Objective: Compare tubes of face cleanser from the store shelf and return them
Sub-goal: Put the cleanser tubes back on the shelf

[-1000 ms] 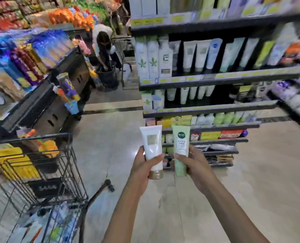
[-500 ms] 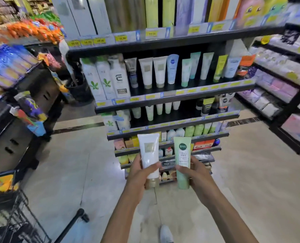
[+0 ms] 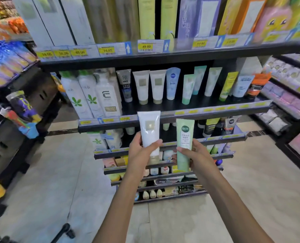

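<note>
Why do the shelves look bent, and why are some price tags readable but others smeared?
Head view: the wide-angle lens bows the shelf edges; the centre is sharp, so the white tube and green tube read clearly, while the frame's edges and right-hand tags are blurred.

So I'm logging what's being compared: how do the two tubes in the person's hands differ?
The white tube in the left hand has a gold cap and a pale square label; the green tube in the right hand is mint with a dark round logo and printed text. The white one looks wider and sits higher. Both are held upright, cap down, labels facing the camera.
</note>
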The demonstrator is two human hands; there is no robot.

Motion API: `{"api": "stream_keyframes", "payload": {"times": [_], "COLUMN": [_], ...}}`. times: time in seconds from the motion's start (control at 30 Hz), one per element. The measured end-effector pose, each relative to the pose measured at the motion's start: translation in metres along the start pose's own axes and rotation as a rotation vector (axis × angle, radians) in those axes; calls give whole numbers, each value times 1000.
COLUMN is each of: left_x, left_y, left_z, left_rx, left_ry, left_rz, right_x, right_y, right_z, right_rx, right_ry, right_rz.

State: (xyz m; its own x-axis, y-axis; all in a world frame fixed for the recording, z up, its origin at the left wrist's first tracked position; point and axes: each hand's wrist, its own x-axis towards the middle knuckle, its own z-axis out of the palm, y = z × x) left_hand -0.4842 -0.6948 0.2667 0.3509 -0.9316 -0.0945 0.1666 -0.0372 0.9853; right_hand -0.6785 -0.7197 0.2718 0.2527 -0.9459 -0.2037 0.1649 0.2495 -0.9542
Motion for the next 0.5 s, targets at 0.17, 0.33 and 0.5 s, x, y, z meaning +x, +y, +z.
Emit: {"api": "stream_keyframes", "payload": {"times": [0.17,0.33,0.5], "left_x": [44,79,112], "left_y": [24,50,67], "left_z": [27,59,85], "left_rx": [17,23,85], "left_ry": [80,110,102], "left_rz": [78,151,211], "right_x": [35,59,72], "right_y": [-18,-32,-43], "right_z": [-15,-30,-44], "right_rx": [21,21,10], "right_ry": [-44,-96,-124], "right_rz": [-1,-1,14]}}
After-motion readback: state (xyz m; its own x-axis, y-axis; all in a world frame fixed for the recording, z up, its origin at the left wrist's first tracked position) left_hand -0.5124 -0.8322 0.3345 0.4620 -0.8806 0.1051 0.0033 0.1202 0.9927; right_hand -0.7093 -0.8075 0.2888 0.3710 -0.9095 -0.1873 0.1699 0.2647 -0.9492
